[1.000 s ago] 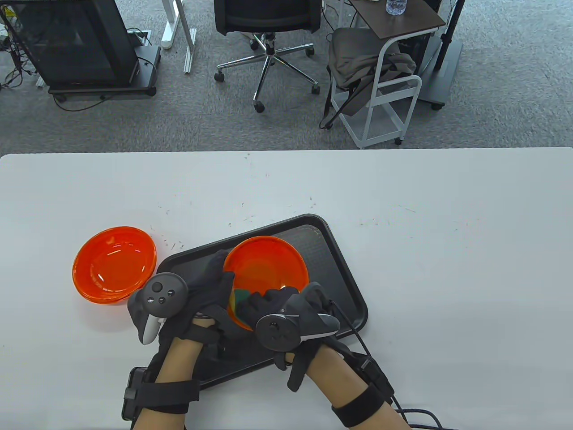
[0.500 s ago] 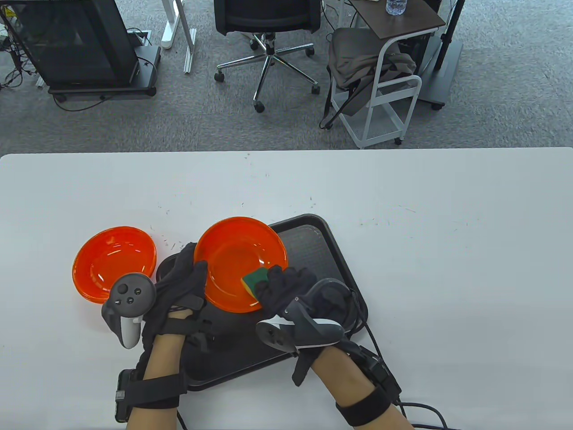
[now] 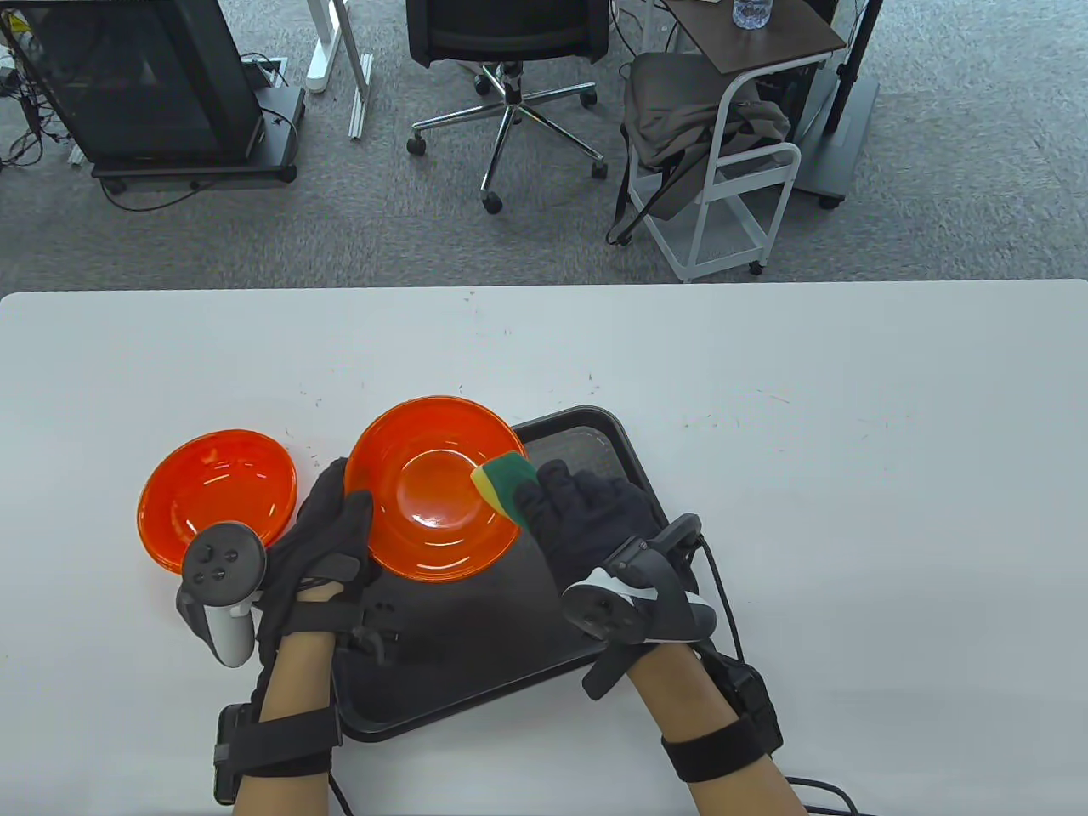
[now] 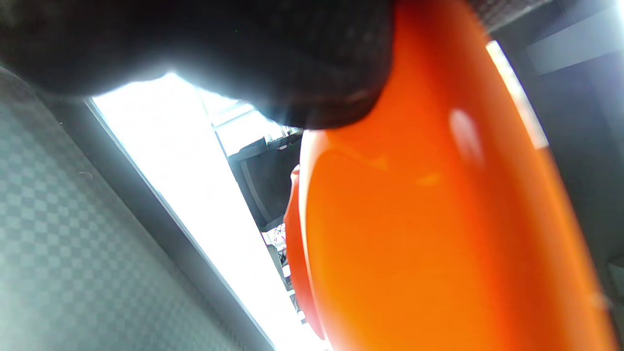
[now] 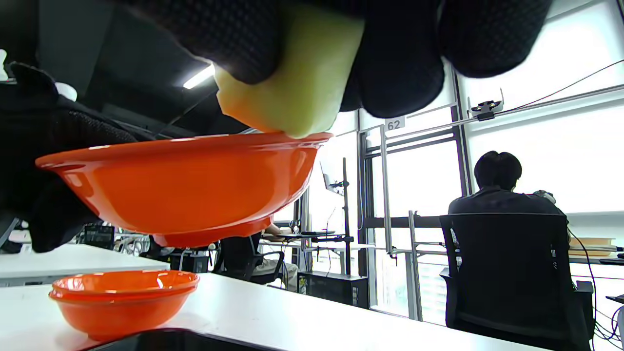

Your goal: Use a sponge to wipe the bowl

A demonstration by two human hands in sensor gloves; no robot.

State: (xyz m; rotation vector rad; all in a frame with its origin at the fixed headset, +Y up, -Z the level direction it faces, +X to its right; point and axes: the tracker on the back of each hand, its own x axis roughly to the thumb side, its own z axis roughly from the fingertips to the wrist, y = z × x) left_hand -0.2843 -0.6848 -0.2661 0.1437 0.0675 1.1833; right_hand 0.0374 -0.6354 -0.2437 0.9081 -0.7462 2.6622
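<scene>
My left hand [image 3: 327, 527] grips the left rim of an orange bowl [image 3: 433, 489] and holds it up above the black tray [image 3: 510, 646]. In the right wrist view the bowl [image 5: 185, 180] hangs clear of the table. My right hand [image 3: 586, 518] holds a green and yellow sponge [image 3: 506, 484] at the bowl's right rim. In the right wrist view the sponge's yellow side [image 5: 292, 83] touches the rim. The left wrist view shows the bowl's orange outside [image 4: 438, 234] close up, under my gloved fingers [image 4: 302, 63].
A stack of orange bowls [image 3: 217, 501] stands on the white table [image 3: 850, 510] left of the tray; it also shows in the right wrist view [image 5: 122, 300]. Beyond the far table edge are an office chair [image 3: 508, 51] and a white cart [image 3: 731, 170].
My left hand has lifted the bowl and carried it left and away from me. My right hand with the sponge has moved from the bowl's near inside up to its right rim.
</scene>
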